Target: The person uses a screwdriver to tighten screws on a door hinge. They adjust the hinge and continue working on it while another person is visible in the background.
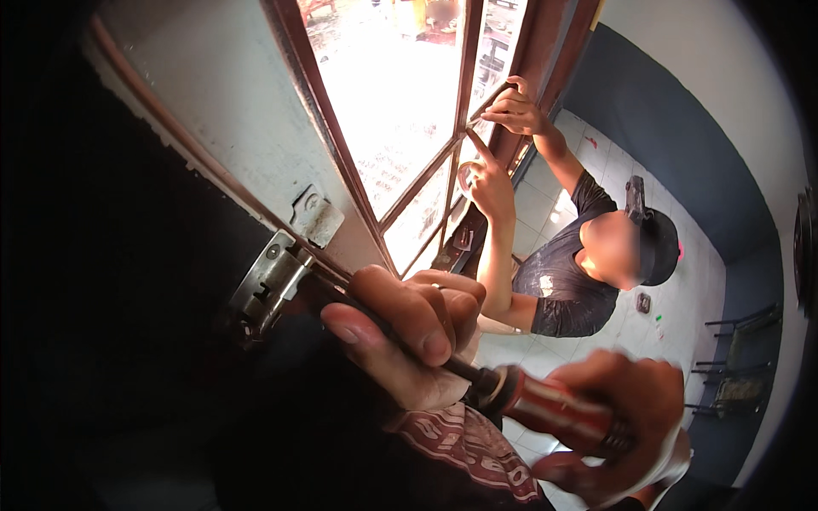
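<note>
A screwdriver with a red handle [558,409] lies slantwise across the lower middle, its dark shaft running up and left to a metal hinge [273,277]. My right hand [639,417] is wrapped round the handle, slightly blurred. Closer to the hinge, my left hand [409,328] is closed round the shaft, thumb below and fingers above. The hinge is fixed at the edge of a pale panel [213,102], and one worn plate [317,217] of it rests on the panel's face. Where exactly the screwdriver's tip meets the hinge is hard to make out.
Beyond my hands a person in a dark shirt and cap [575,264] works with both hands at a brown window frame [417,183], holding a thin dark tool. Patterned cloth [469,447] hangs below my left hand. Dark chairs [741,366] stand by the right wall.
</note>
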`<state>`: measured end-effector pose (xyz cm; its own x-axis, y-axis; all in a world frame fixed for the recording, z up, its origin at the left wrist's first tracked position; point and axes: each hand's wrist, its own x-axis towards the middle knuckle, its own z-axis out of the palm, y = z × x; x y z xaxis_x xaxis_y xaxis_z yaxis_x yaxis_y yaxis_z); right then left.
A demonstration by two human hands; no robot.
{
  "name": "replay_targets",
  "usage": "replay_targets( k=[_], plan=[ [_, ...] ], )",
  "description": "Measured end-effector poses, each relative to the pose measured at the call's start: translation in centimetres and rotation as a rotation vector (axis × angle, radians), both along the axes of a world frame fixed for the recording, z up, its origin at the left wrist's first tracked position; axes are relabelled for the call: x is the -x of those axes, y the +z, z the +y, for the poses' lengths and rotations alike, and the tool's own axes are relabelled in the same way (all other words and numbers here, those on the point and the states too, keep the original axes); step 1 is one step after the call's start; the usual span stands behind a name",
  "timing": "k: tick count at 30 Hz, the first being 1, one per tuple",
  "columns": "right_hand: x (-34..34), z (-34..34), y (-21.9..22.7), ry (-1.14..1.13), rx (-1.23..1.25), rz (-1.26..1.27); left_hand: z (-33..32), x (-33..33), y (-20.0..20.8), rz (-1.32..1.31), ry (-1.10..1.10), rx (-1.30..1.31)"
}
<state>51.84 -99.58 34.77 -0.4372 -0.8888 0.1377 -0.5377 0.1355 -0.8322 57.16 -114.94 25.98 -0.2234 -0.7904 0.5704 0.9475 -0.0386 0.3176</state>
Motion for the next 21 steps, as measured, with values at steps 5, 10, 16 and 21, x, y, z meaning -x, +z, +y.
replay_targets(
  k=[5, 10, 16, 21],
  plan=[
    [4.1, -0.3, 0.1, 0.218, -0.314, -0.614, 0.4, 1.8, -1.2, 0.131, -0.041, 0.032],
    [-1.7, 0.0, 1.4, -0.213, -0.196, 0.001, -0.6, -0.2, 0.9, -0.036, -0.162, 0.157],
    [-3.2, 1.0, -1.1, -0.13, -0.06, 0.9, 0.4, -0.8, -1.4, 0.068, -0.24, 0.062],
    [-2.1, 0.6, -0.8, -0.079, -0.096, -0.115, 1.5, -0.6, -0.4, 0.117, -0.172, -0.244]
  ],
)
